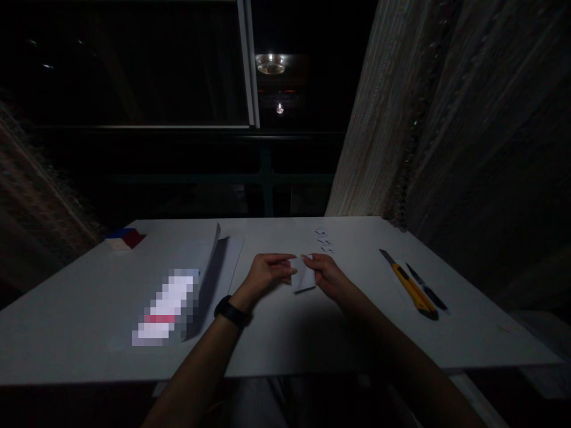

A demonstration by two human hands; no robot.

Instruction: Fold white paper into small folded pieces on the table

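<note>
A small folded piece of white paper (304,279) is held up over the middle of the table between both hands. My left hand (269,270) pinches its left edge, and a dark watch sits on that wrist. On the other side, my right hand (328,273) grips the paper's upper right edge with the thumb in front. Beyond the hands, several small paper pieces with dark outlines (324,240) lie in a short row. Fine details of the folds are lost in the dim light.
On the right lie a yellow box cutter (413,289) and a dark pen (426,287). Left of my hands are white paper sheets (229,255), one curled upward, beside a bright blurred-out item (167,306). A puzzle cube (125,239) stands at the far left. Curtains (370,119) flank a dark window.
</note>
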